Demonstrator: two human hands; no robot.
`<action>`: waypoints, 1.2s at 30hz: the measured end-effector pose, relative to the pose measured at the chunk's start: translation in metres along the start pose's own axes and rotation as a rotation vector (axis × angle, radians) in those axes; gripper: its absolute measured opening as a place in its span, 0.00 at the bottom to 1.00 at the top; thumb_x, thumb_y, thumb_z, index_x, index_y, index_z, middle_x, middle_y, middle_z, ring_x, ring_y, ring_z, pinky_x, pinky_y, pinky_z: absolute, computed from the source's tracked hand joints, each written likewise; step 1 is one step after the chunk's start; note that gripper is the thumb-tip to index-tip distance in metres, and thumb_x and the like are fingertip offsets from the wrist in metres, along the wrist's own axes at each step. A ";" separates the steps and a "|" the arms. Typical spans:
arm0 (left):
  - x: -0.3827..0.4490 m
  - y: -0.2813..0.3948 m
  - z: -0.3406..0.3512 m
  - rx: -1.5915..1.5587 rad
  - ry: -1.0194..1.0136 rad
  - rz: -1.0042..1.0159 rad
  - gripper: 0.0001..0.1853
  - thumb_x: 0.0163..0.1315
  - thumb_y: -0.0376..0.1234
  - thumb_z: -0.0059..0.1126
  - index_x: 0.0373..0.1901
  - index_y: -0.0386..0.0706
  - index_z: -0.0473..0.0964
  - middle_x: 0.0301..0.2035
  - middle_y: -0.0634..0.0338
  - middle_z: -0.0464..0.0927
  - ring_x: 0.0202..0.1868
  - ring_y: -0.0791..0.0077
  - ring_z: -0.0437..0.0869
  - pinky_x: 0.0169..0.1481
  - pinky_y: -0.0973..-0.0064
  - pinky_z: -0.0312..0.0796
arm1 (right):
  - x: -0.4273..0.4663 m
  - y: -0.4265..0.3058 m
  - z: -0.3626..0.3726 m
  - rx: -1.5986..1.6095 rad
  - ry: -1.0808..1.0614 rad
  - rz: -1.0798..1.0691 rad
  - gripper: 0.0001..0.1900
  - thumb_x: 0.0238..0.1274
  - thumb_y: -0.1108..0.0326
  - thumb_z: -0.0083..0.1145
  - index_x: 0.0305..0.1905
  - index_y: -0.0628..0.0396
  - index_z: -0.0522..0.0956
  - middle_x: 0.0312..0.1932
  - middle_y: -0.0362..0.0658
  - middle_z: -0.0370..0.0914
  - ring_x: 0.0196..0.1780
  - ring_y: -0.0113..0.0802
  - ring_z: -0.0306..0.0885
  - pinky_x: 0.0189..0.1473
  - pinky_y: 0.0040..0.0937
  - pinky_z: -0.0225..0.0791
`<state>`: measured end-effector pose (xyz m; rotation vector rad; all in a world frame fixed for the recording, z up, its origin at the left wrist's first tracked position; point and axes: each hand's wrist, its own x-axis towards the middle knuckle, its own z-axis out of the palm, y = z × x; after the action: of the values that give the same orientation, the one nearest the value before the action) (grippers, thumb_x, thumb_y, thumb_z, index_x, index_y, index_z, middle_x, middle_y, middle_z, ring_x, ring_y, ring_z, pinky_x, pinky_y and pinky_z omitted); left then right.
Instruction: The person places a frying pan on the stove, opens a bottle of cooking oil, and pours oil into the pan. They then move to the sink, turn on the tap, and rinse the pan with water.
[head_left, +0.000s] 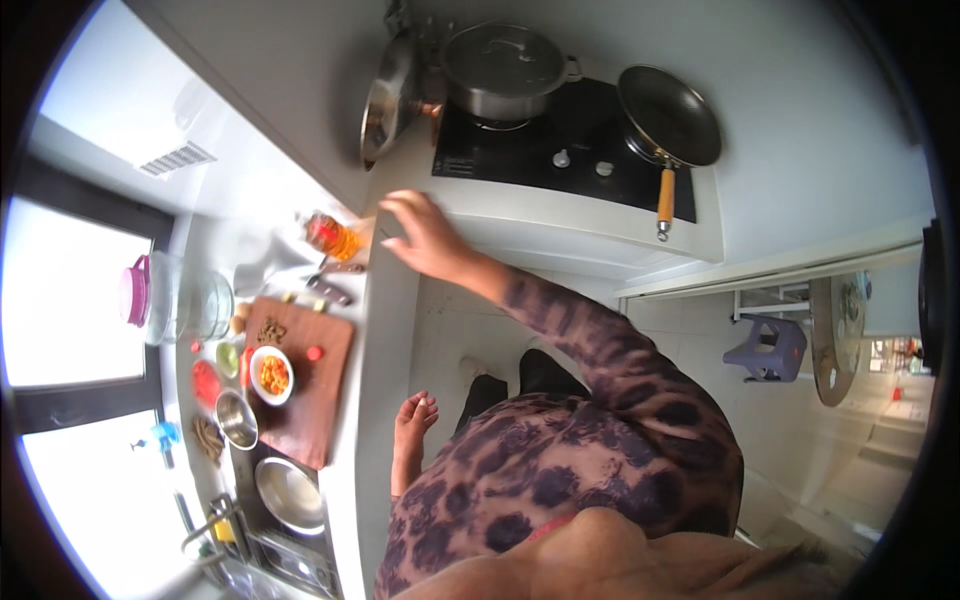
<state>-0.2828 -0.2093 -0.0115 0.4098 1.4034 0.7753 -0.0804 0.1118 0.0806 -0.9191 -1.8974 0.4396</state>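
My right hand (427, 236) reaches out over the counter corner, thumb and fingers apart, and I see nothing held in it. Nearest to it is a bottle of orange-yellow oil (332, 236) with a red label. Lower down, my left hand (415, 420) hangs beside the counter front with loosely curled fingers and nothing in them. On the counter a wooden cutting board (315, 405) bears a white bowl of chopped orange-red food (271, 375), a brown chopped heap (271, 330) and a small red piece (315, 352). Dark-handled knives (330, 291) lie between board and bottle.
A lidded steel pot (504, 71) and a wooden-handled frying pan (670, 116) stand on the black cooktop (570, 176). A steel pan (390, 101) leans at the wall. Steel bowls (237, 420) and a sink (292, 559) lie lower left. A purple stool (766, 349) stands right.
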 end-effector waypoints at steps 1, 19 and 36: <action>0.005 0.001 0.005 0.013 -0.023 0.002 0.20 0.76 0.40 0.56 0.62 0.37 0.73 0.50 0.58 0.81 0.48 0.75 0.82 0.57 0.74 0.77 | -0.019 0.002 -0.052 -0.081 0.097 0.020 0.26 0.55 0.70 0.67 0.60 0.59 0.74 0.60 0.54 0.72 0.66 0.55 0.69 0.68 0.49 0.62; 0.266 0.149 0.460 0.855 -0.196 0.876 0.18 0.67 0.47 0.64 0.45 0.42 0.85 0.37 0.49 0.87 0.42 0.59 0.90 0.47 0.65 0.79 | -0.170 0.176 -0.373 1.022 0.644 1.183 0.15 0.66 0.58 0.70 0.35 0.48 0.71 0.25 0.33 0.70 0.24 0.21 0.69 0.26 0.22 0.66; 0.334 0.162 0.625 0.953 0.277 0.329 0.30 0.52 0.56 0.70 0.43 0.37 0.85 0.47 0.46 0.87 0.51 0.53 0.88 0.56 0.59 0.79 | -0.196 0.136 -0.409 0.964 0.599 1.057 0.08 0.69 0.68 0.57 0.45 0.50 0.69 0.27 0.34 0.66 0.22 0.18 0.63 0.23 0.22 0.61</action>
<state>0.2798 0.2498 -0.0458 1.3330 1.9499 0.3729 0.3846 0.0206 0.0754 -1.1030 -0.3858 1.3543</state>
